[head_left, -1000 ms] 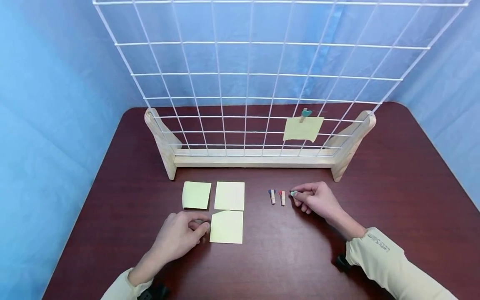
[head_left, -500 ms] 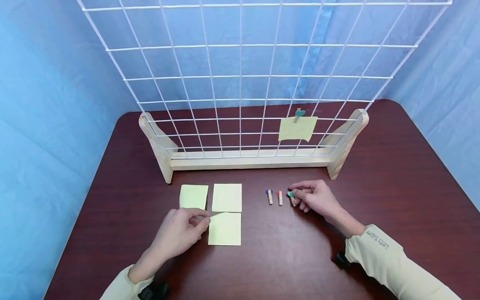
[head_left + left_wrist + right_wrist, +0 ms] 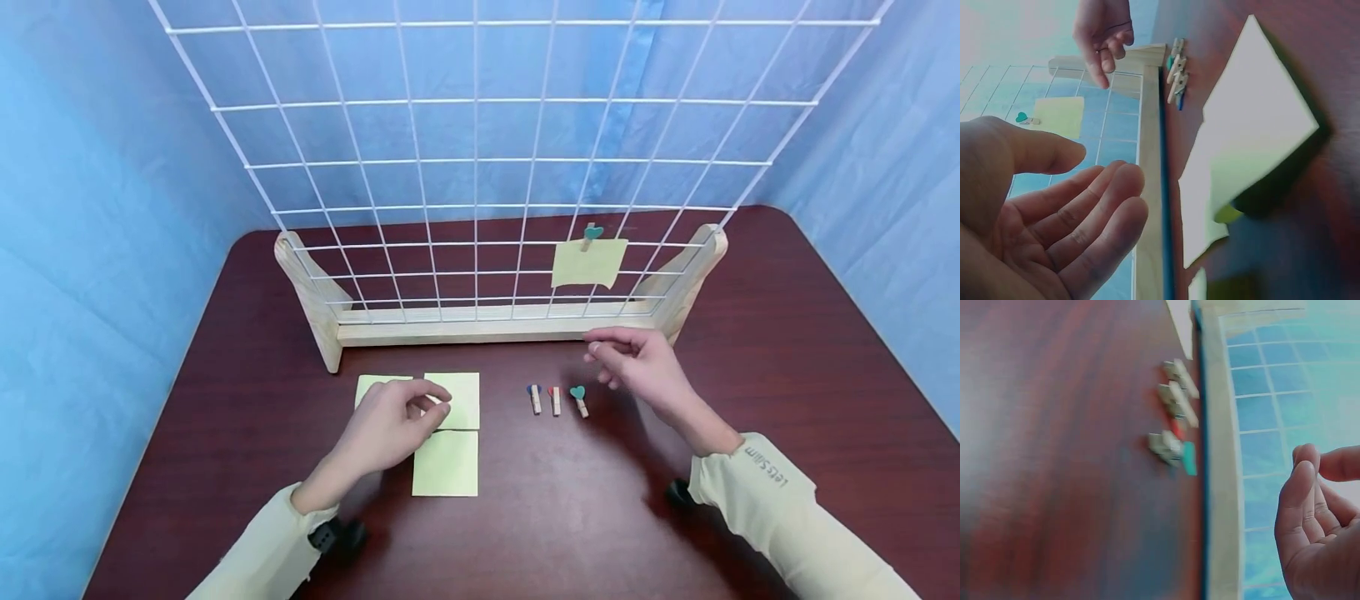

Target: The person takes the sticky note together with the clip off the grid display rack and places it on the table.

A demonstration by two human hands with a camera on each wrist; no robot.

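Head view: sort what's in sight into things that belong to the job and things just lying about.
Likely part of the job:
three loose yellow notes
three loose clothespins
white wire grid
clipped-up note
its green-hearted clothespin

Likely just surroundings:
blue curtain
dark red tabletop

Your left hand [image 3: 393, 425] hides part of the leftmost square yellow paper note [image 3: 367, 386]. Your head view crops the white wire grid [image 3: 476, 160]; your right wrist view blurs three small wooden clothespins [image 3: 1180, 403].
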